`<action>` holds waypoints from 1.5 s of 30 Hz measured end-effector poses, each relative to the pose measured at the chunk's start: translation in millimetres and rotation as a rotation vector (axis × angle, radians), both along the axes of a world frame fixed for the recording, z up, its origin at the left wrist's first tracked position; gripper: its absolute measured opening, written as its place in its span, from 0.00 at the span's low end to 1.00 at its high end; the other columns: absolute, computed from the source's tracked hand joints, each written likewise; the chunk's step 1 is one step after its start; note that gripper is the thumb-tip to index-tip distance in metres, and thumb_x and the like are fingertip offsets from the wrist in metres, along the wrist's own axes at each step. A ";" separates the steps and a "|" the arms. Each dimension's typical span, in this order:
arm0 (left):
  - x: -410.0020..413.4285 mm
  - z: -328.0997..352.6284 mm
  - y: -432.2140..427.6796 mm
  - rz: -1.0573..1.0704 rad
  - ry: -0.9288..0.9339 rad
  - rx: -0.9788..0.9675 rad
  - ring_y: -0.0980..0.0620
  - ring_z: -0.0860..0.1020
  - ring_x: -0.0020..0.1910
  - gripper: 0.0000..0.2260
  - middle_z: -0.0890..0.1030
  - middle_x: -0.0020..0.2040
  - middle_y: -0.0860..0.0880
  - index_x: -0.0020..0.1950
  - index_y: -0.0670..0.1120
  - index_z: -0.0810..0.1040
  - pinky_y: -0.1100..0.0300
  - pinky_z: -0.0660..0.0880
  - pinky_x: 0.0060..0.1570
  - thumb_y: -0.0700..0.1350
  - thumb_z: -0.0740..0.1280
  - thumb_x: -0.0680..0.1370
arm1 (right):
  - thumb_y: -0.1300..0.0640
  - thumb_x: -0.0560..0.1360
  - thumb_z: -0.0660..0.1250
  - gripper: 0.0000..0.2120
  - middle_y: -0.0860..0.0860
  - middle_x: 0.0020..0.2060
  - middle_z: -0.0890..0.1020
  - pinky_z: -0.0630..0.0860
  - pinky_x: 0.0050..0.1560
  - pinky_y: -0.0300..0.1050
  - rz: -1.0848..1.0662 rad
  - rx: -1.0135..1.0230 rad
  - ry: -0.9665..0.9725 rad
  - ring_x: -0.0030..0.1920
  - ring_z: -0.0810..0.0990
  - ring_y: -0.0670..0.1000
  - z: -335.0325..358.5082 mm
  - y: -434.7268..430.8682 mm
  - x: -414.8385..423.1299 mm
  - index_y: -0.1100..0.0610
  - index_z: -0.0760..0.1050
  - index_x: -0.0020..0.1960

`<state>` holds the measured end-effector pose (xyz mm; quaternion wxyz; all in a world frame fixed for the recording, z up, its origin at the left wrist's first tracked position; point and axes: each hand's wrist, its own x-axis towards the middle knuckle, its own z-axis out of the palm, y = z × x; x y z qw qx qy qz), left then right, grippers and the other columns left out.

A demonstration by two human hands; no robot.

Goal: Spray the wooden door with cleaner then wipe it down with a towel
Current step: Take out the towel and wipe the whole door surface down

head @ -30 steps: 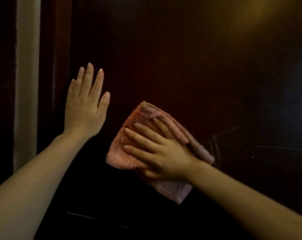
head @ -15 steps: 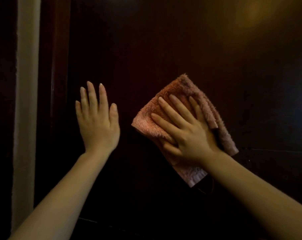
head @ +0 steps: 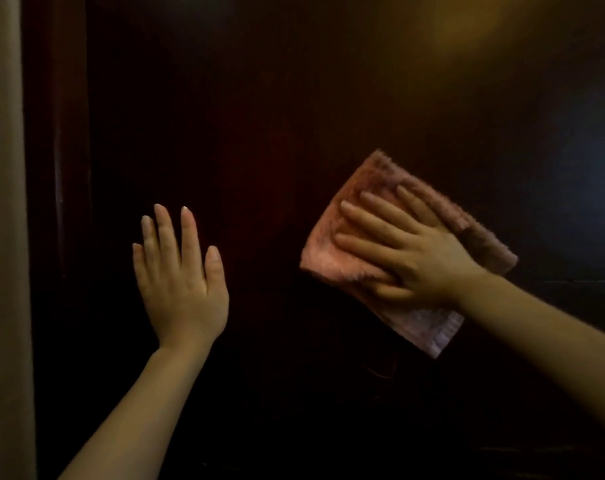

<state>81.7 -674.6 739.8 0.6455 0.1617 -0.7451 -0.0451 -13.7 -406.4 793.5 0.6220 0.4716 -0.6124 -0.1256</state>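
Now pressing towel to door right of centre, right hand fingers splayed, laying straight-fingered left hand flat at lower left.

COUNT | hands: 2, left hand and right hand | forearms: 2, left forearm and right forearm | towel: 1 | wooden door: 1 | dark upright moulding: 1 | pale strip: 1 | light patches on door: 2, amber patch and bluish patch
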 end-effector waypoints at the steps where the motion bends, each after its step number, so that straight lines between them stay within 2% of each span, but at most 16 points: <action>1: -0.4 0.5 0.2 -0.001 0.005 0.002 0.49 0.42 0.75 0.25 0.45 0.77 0.45 0.74 0.49 0.42 0.51 0.40 0.73 0.55 0.42 0.79 | 0.42 0.73 0.56 0.29 0.54 0.73 0.59 0.49 0.71 0.61 -0.004 -0.119 -0.048 0.74 0.55 0.57 -7.9 -4.9 3.7 0.50 0.61 0.72; 4: -2.0 -0.5 1.2 0.012 0.017 -0.002 0.47 0.43 0.76 0.25 0.46 0.77 0.44 0.74 0.49 0.41 0.51 0.40 0.72 0.55 0.42 0.79 | 0.43 0.71 0.56 0.32 0.54 0.74 0.57 0.44 0.71 0.59 0.019 -0.424 -0.205 0.74 0.52 0.57 -48.9 -37.9 16.6 0.51 0.60 0.73; 6: -3.1 -0.6 1.7 0.028 0.023 -0.002 0.47 0.44 0.76 0.25 0.47 0.77 0.44 0.75 0.48 0.42 0.51 0.40 0.72 0.54 0.43 0.80 | 0.43 0.71 0.56 0.32 0.54 0.74 0.56 0.42 0.71 0.60 0.019 -0.454 -0.228 0.74 0.51 0.57 -67.7 -52.9 21.6 0.51 0.58 0.73; 9: -2.0 -0.8 0.3 0.031 0.021 -0.008 0.46 0.45 0.76 0.26 0.47 0.77 0.43 0.77 0.46 0.46 0.50 0.41 0.72 0.53 0.44 0.80 | 0.42 0.72 0.56 0.31 0.55 0.73 0.56 0.42 0.71 0.62 0.011 -0.294 -0.164 0.74 0.53 0.59 -73.3 -52.1 19.5 0.52 0.60 0.73; 13: -0.6 -0.5 -0.5 0.015 0.017 -0.005 0.45 0.45 0.76 0.26 0.47 0.77 0.43 0.77 0.46 0.47 0.49 0.42 0.73 0.53 0.45 0.80 | 0.42 0.74 0.56 0.29 0.55 0.73 0.59 0.49 0.71 0.63 0.038 0.009 -0.054 0.73 0.57 0.59 -53.8 -26.5 9.5 0.52 0.62 0.72; 15: -0.7 -0.7 0.7 0.012 0.020 0.000 0.46 0.44 0.76 0.26 0.47 0.77 0.44 0.77 0.46 0.47 0.49 0.42 0.73 0.53 0.45 0.80 | 0.43 0.74 0.57 0.28 0.55 0.73 0.61 0.49 0.71 0.61 0.032 0.030 -0.028 0.73 0.57 0.58 -33.2 -9.9 3.6 0.52 0.63 0.72; 20: -1.8 -1.0 0.4 -0.008 0.036 -0.010 0.47 0.44 0.76 0.26 0.46 0.77 0.44 0.77 0.47 0.47 0.50 0.40 0.72 0.53 0.44 0.80 | 0.43 0.73 0.57 0.30 0.55 0.73 0.59 0.48 0.71 0.62 0.003 -0.300 -0.145 0.74 0.54 0.58 -38.4 -19.5 8.8 0.51 0.62 0.73; 23: -2.8 -0.8 -0.6 -0.012 0.041 -0.005 0.47 0.44 0.76 0.26 0.47 0.77 0.45 0.77 0.47 0.47 0.50 0.41 0.73 0.53 0.44 0.80 | 0.43 0.72 0.57 0.31 0.57 0.74 0.59 0.45 0.71 0.63 0.014 -0.380 -0.214 0.74 0.53 0.59 -57.2 -35.1 14.4 0.52 0.61 0.73; 25: -3.1 -0.8 -0.5 -0.011 0.044 -0.006 0.46 0.45 0.76 0.26 0.47 0.77 0.44 0.77 0.47 0.47 0.49 0.41 0.73 0.53 0.44 0.80 | 0.43 0.72 0.57 0.31 0.57 0.73 0.59 0.44 0.71 0.63 0.003 -0.307 -0.185 0.74 0.53 0.60 -60.6 -32.7 14.1 0.53 0.62 0.73; 29: -2.7 -1.6 -1.4 -0.033 0.046 -0.011 0.46 0.44 0.76 0.26 0.47 0.78 0.45 0.77 0.47 0.47 0.48 0.41 0.72 0.53 0.45 0.80 | 0.43 0.76 0.55 0.28 0.56 0.73 0.59 0.47 0.71 0.62 0.027 0.031 -0.074 0.74 0.55 0.58 -44.5 -5.5 6.2 0.52 0.62 0.72; 31: -3.5 -1.9 -2.8 -0.045 0.043 -0.015 0.47 0.44 0.76 0.26 0.46 0.78 0.45 0.77 0.48 0.47 0.48 0.41 0.73 0.54 0.44 0.80 | 0.44 0.76 0.55 0.27 0.55 0.72 0.59 0.48 0.72 0.60 0.031 0.086 -0.033 0.74 0.56 0.57 -24.2 16.3 -2.0 0.52 0.61 0.73; 34: -8.2 -3.2 -9.5 -0.031 0.041 -0.023 0.47 0.43 0.76 0.26 0.46 0.78 0.46 0.77 0.49 0.46 0.46 0.43 0.73 0.56 0.42 0.80 | 0.45 0.75 0.58 0.28 0.56 0.73 0.61 0.50 0.71 0.60 -0.014 -0.180 -0.059 0.73 0.57 0.59 -7.8 42.6 -12.2 0.52 0.62 0.73; 37: -20.4 -3.2 -23.0 -0.029 0.032 -0.017 0.48 0.43 0.76 0.26 0.44 0.78 0.47 0.76 0.53 0.39 0.41 0.46 0.73 0.60 0.36 0.79 | 0.45 0.75 0.55 0.28 0.56 0.74 0.60 0.45 0.72 0.58 -0.043 -0.470 -0.162 0.74 0.54 0.57 -20.0 41.5 -13.1 0.52 0.60 0.73; 42: -29.7 -3.7 -21.2 0.030 0.071 0.019 0.47 0.42 0.76 0.23 0.41 0.78 0.48 0.73 0.60 0.33 0.41 0.49 0.72 0.60 0.35 0.79 | 0.44 0.74 0.55 0.29 0.56 0.74 0.59 0.43 0.72 0.56 -0.052 -0.521 -0.203 0.74 0.52 0.56 -25.2 35.1 -9.3 0.52 0.60 0.73; 45: -25.0 -2.4 -8.1 0.035 0.080 0.079 0.46 0.43 0.76 0.24 0.42 0.77 0.47 0.74 0.57 0.35 0.41 0.48 0.73 0.59 0.35 0.80 | 0.44 0.73 0.56 0.29 0.56 0.74 0.60 0.44 0.71 0.56 -0.049 -0.521 -0.194 0.74 0.52 0.56 -26.4 34.8 -10.2 0.52 0.61 0.73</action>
